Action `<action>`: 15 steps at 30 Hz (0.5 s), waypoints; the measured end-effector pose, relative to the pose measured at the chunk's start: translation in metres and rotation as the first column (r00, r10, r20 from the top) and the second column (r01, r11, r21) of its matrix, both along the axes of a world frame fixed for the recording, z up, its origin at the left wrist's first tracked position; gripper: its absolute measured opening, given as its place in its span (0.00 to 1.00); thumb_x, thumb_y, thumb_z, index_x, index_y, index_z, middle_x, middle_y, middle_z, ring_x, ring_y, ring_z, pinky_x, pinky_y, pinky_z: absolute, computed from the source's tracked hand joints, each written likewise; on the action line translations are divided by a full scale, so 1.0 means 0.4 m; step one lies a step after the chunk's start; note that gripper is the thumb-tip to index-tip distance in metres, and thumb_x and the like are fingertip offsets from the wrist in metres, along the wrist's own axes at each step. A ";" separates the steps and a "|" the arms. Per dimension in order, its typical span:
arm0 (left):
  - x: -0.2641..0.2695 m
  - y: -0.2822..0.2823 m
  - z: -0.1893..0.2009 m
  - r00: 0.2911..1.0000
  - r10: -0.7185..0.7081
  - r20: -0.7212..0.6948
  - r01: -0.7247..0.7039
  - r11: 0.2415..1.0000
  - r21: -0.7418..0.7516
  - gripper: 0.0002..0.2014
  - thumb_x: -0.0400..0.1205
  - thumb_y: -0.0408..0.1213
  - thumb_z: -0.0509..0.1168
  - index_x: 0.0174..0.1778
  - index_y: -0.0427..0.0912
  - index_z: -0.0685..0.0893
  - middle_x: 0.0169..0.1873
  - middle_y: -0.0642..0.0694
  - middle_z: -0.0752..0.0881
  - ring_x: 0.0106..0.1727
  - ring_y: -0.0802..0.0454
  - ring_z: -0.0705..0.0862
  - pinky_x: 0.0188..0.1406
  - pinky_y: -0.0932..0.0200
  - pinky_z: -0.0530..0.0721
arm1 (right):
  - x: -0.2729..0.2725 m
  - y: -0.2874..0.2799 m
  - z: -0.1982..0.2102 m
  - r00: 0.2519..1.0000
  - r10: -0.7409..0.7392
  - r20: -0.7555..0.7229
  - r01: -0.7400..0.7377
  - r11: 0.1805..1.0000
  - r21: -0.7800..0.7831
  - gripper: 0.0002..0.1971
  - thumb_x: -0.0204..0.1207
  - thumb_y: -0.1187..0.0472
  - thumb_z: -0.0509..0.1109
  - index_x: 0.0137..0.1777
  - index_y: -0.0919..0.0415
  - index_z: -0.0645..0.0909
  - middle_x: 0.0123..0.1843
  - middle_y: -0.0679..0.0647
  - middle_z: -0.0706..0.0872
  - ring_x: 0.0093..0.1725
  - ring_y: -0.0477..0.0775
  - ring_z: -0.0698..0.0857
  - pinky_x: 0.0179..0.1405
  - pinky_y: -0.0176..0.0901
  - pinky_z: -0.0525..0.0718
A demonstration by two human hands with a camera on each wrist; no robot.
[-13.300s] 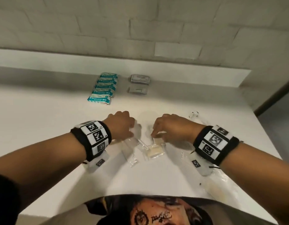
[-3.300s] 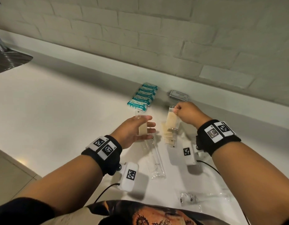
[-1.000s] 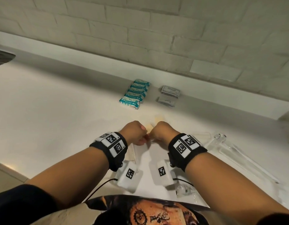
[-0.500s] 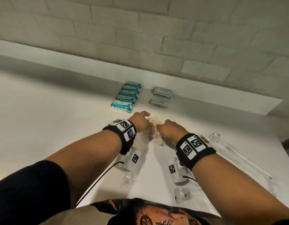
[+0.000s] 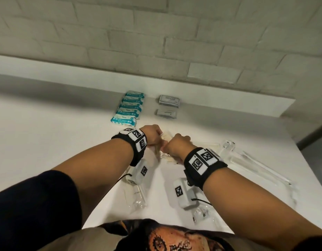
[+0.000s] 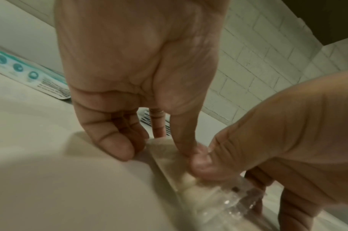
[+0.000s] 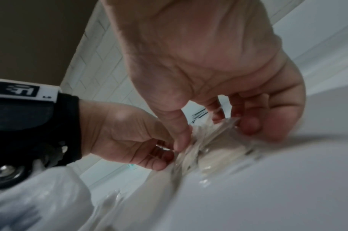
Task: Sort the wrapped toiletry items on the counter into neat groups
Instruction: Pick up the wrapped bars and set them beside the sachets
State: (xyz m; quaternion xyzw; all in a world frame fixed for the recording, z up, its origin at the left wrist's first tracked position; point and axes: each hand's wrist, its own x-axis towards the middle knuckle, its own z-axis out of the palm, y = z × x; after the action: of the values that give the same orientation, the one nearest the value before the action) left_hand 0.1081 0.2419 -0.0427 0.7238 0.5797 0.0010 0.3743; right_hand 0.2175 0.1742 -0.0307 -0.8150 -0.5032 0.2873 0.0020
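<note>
A small stack of clear-wrapped cream packets point(image 5: 166, 157) lies on the white counter point(image 5: 48, 134), just in front of the teal packs and grey sachets. My left hand point(image 5: 158, 142) and right hand point(image 5: 167, 148) meet over it, knuckles up. In the left wrist view the left thumb point(image 6: 186, 140) presses the stack point(image 6: 191, 181) while the other fingers curl at its edge. In the right wrist view my right hand point(image 7: 212, 134) pinches the wrappers point(image 7: 224, 154) between thumb and fingers. Most of the stack is hidden under the hands.
A neat row of teal wet-wipe packs point(image 5: 129, 110) and two piles of grey sachets point(image 5: 169, 100) sit by the back ledge. Clear-wrapped toothbrushes point(image 5: 256, 165) lie at the right. Loose clear packets point(image 5: 136, 198) and a small wrapped bottle point(image 5: 201, 214) lie near my body.
Both hands have moved forward across the counter with the cream packets, to a spot below the wipes. In the last half second they draw slightly closer together.
</note>
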 end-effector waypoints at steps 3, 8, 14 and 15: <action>-0.008 -0.003 -0.010 0.998 -0.059 0.022 0.058 0.998 0.028 0.30 0.71 0.40 0.76 0.69 0.46 0.76 0.58 0.38 0.85 0.50 0.40 0.88 0.52 0.49 0.87 | -0.010 -0.012 0.008 0.998 0.044 0.052 -0.045 0.999 0.003 0.29 0.78 0.46 0.66 0.75 0.60 0.67 0.70 0.59 0.72 0.72 0.62 0.71 0.70 0.53 0.74; -0.017 -0.017 -0.018 0.990 -0.086 0.112 0.088 0.996 -0.012 0.26 0.73 0.41 0.76 0.67 0.50 0.76 0.53 0.39 0.85 0.35 0.42 0.88 0.44 0.49 0.90 | -0.004 -0.025 0.006 0.994 0.091 0.060 -0.091 0.996 0.006 0.33 0.70 0.43 0.74 0.71 0.57 0.71 0.67 0.62 0.74 0.65 0.62 0.78 0.63 0.51 0.80; -0.014 -0.038 -0.028 0.992 -0.121 0.036 0.119 0.992 0.041 0.26 0.71 0.56 0.75 0.61 0.49 0.78 0.51 0.43 0.88 0.34 0.46 0.87 0.45 0.53 0.89 | 0.021 -0.094 -0.020 0.979 0.111 0.173 -0.098 0.992 -0.082 0.41 0.61 0.47 0.82 0.69 0.62 0.67 0.65 0.60 0.77 0.62 0.59 0.81 0.51 0.45 0.79; -0.013 -0.040 -0.029 0.992 -0.119 0.041 0.117 0.992 0.042 0.25 0.72 0.56 0.74 0.60 0.48 0.78 0.51 0.43 0.87 0.32 0.48 0.86 0.42 0.55 0.89 | 0.027 -0.098 -0.019 0.979 0.128 0.160 -0.117 0.990 -0.077 0.39 0.62 0.49 0.82 0.69 0.62 0.68 0.65 0.61 0.77 0.62 0.59 0.82 0.49 0.45 0.78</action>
State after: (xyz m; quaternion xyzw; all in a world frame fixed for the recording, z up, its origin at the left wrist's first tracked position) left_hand 0.1028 0.2257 -0.0544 0.7638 0.5276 0.0060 0.3717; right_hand 0.2282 0.1350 -0.0384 -0.8029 -0.5411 0.2352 -0.0848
